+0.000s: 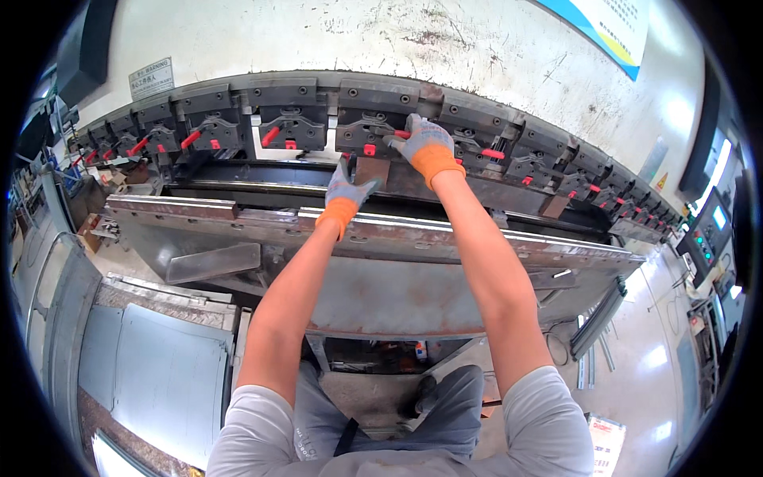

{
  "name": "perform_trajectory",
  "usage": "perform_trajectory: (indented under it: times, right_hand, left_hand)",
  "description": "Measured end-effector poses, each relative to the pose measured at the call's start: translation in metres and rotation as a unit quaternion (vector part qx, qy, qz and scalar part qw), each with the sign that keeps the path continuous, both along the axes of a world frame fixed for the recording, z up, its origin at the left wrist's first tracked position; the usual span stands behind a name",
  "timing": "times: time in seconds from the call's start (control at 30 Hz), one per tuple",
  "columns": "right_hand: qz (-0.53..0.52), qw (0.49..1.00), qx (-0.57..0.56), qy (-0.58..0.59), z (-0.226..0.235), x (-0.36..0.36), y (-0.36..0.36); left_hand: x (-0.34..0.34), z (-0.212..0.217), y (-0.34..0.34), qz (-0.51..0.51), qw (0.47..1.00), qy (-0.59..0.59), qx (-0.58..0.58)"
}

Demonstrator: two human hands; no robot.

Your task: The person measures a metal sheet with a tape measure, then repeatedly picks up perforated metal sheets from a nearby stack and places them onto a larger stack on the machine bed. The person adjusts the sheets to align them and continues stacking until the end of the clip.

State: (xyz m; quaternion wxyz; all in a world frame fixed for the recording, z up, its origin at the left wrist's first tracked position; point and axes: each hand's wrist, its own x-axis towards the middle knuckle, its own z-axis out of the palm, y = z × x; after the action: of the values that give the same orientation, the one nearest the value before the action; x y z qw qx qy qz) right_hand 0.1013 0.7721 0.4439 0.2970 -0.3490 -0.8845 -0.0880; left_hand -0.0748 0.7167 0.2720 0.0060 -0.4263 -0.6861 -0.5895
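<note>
My left hand (pixel 350 193), in a grey glove with an orange cuff, is at the left end of a long dark steel press-brake punch (pixel 469 189). Its thumb and fingers lie on either side of the punch's brown end piece (pixel 372 170). Higher up and to the right, my right hand (pixel 431 145), gloved the same way, closes around a red clamp lever (pixel 402 133). The lever's tip shows between thumb and forefinger. Above the punch runs a row of dark clamps (pixel 292 127), several with red levers. The fingers' undersides are hidden in both hands.
A long lower die rail (pixel 477 234) crosses in front of me below the punch. Flat grey metal sheets (pixel 171 374) lie at the lower left. On the right stands a control panel (pixel 706 238) with lit buttons. Metal strips (pixel 600 318) lean beside the machine's right end.
</note>
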Motion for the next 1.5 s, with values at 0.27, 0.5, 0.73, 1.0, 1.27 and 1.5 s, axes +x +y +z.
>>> perform_trajectory:
  times: [0.27,0.5,0.73,1.0,1.27,1.5]
  right_hand:
    - [-0.039,0.999,0.018,-0.032,-0.022,0.021,-0.015]
    - [0.178,0.984,0.002,0.022,-0.013,-0.022,-0.104]
    - [0.25,0.958,0.043,0.137,-0.001,0.026,-0.06]
    - [0.284,0.922,0.192,0.181,0.002,-0.003,-0.077]
    - [0.263,0.945,0.154,0.122,-0.015,-0.073,-0.082]
    - [0.244,0.944,0.167,0.143,-0.019,-0.065,-0.061]
  left_hand:
    - [0.022,-0.003,0.062,-0.07,0.995,-0.064,-0.024]
    - [-0.003,-0.028,0.069,-0.049,0.996,-0.068,0.034]
    - [-0.054,-0.021,0.039,-0.08,0.988,-0.105,0.085]
    - [-0.11,-0.03,0.012,-0.102,0.987,-0.074,0.098]
    - [-0.108,-0.021,0.007,-0.102,0.987,-0.103,0.075]
    - [-0.181,0.046,-0.055,-0.002,0.895,0.297,-0.333]
